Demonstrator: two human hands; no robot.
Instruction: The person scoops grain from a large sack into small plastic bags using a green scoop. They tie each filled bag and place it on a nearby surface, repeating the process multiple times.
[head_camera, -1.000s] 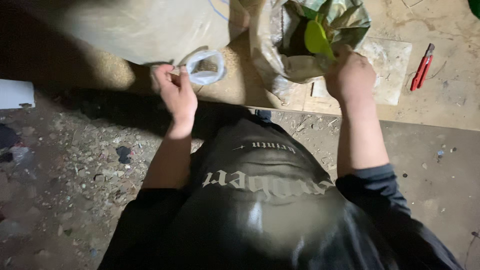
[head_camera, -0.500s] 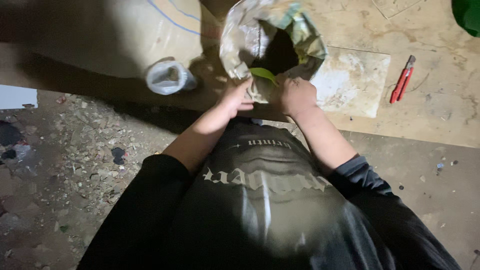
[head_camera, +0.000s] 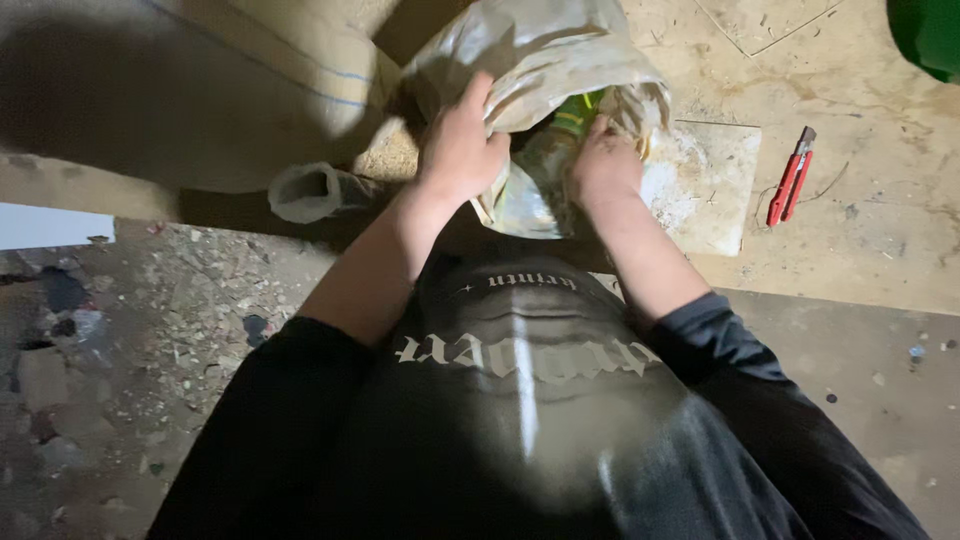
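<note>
Crinkled plastic makes up the one pale bag (head_camera: 560, 70) that both hands work on, standing on the floor just ahead of the person's chest. Its mouth opens toward the camera, and the bag's long axis runs up and away from the person. Most of its inside is dark; only a bit of something green and yellow (head_camera: 575, 110) shows in the opening, too hidden to tell what it is. The left hand (head_camera: 458, 150) is closed on the bag's left rim, thumb tucked into the fold. The right hand (head_camera: 603, 165) rests at the right edge of the opening with its fingers curled inward; whether this grip truly pinches the plastic cannot be told, as the fingertips are out of sight. One large tan sack (head_camera: 200, 90) lies to the left, cut off by the frame. One small pale cup-like thing (head_camera: 312, 192) lies on its side just beside the left forearm. One red utility knife (head_camera: 792, 175) lies well apart to the right, by a flat square slab (head_camera: 715, 185).
</note>
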